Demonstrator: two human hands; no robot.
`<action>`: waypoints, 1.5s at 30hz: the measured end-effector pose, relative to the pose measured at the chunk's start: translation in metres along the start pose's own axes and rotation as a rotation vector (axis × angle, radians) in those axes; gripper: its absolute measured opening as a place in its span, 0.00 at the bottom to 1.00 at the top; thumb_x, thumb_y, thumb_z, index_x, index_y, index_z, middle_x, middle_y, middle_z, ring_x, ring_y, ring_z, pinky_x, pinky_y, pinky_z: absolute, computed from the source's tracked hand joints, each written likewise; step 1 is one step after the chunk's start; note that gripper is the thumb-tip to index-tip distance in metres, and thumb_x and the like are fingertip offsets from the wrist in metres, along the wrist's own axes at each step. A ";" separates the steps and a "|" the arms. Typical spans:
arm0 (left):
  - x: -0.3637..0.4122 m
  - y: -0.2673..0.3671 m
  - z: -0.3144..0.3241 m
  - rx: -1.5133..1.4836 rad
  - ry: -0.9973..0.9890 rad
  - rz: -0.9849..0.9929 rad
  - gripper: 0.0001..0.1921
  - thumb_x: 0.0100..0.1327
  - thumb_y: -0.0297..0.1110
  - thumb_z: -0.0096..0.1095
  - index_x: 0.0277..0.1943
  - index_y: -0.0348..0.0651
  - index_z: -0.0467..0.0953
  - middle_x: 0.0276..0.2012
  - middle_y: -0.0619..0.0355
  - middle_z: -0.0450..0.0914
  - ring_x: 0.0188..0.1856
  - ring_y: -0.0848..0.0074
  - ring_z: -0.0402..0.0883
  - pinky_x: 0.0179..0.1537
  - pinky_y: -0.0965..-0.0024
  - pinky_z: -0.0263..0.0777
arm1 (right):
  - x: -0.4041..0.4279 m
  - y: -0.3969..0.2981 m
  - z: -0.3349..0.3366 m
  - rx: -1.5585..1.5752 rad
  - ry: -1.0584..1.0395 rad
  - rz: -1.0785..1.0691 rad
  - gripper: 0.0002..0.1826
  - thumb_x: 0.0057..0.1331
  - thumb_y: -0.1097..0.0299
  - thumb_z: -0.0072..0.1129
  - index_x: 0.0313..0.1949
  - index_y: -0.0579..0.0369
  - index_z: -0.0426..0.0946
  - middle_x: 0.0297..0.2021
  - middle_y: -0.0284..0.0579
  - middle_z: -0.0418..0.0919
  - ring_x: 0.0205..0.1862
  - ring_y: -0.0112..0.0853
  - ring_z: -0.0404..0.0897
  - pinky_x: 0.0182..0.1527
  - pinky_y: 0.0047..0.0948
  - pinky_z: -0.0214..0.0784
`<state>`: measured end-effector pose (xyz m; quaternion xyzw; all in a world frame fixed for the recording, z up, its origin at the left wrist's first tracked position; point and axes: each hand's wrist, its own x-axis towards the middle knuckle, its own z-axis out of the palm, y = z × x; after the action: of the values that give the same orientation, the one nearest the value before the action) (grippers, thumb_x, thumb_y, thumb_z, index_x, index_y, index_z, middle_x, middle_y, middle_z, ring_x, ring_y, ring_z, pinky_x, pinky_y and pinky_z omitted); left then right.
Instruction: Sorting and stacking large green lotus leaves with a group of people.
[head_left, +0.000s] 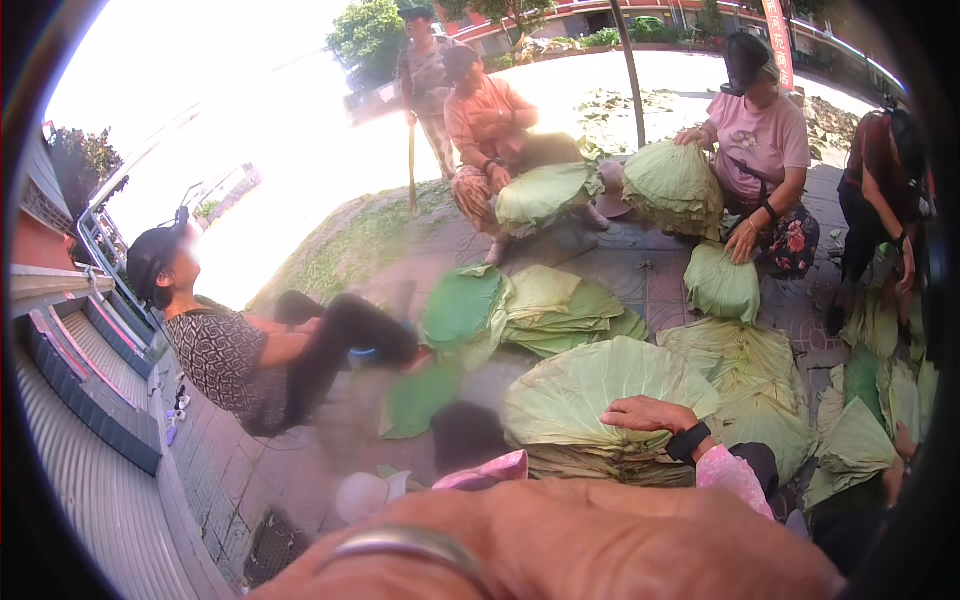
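My right hand (646, 414), with a black band on its wrist and a pink sleeve, lies flat over a thick stack of large folded leaves (577, 382) that look like lotus leaves. Its fingers are stretched out and grip nothing. Very close to the camera, my left hand (555, 544) fills the bottom of the view, with a silver band (409, 538) around it. Its fingertips are hidden, so its hold cannot be made out. Right of the stack lies another pile of pale yellow-green leaves (750, 375). Beyond it are more folded leaves (562, 307) and a greener leaf (461, 307).
A seated person (225, 345) is at the left by roller shutters (82, 465). Opposite, a person in orange (487, 120) and one in pink (757, 142) handle leaf bundles. Another person (877, 180) bends at the right; one stands behind with a stick (412, 165). A pole (630, 75) rises behind.
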<state>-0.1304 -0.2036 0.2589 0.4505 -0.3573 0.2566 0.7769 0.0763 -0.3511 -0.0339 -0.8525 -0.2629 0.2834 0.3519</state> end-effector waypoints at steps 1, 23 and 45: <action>0.001 0.000 0.001 -0.020 -0.013 -0.001 0.03 0.60 0.21 0.58 0.31 0.38 0.73 0.32 0.58 0.73 0.33 0.75 0.74 0.36 0.75 0.72 | -0.004 0.009 0.002 -0.021 0.025 -0.027 0.30 0.69 0.42 0.41 0.45 0.61 0.76 0.44 0.58 0.78 0.47 0.51 0.75 0.51 0.42 0.64; 0.018 0.000 -0.006 -0.051 -0.063 -0.059 0.05 0.58 0.19 0.58 0.31 0.36 0.69 0.31 0.56 0.75 0.31 0.76 0.74 0.36 0.79 0.72 | 0.003 0.017 0.007 -0.006 -0.055 0.072 0.31 0.67 0.41 0.45 0.52 0.58 0.74 0.49 0.53 0.77 0.54 0.45 0.74 0.56 0.39 0.63; 0.031 -0.039 -0.071 0.908 -0.112 0.342 0.05 0.61 0.17 0.52 0.29 0.33 0.69 0.27 0.56 0.75 0.29 0.77 0.73 0.33 0.81 0.68 | 0.016 0.053 0.032 -0.069 0.104 -0.072 0.34 0.66 0.38 0.44 0.34 0.65 0.75 0.28 0.53 0.77 0.35 0.45 0.75 0.40 0.40 0.64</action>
<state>-0.0604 -0.1570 0.2387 0.6916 -0.3194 0.4860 0.4284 0.0797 -0.3593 -0.0973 -0.8676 -0.2844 0.2165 0.3456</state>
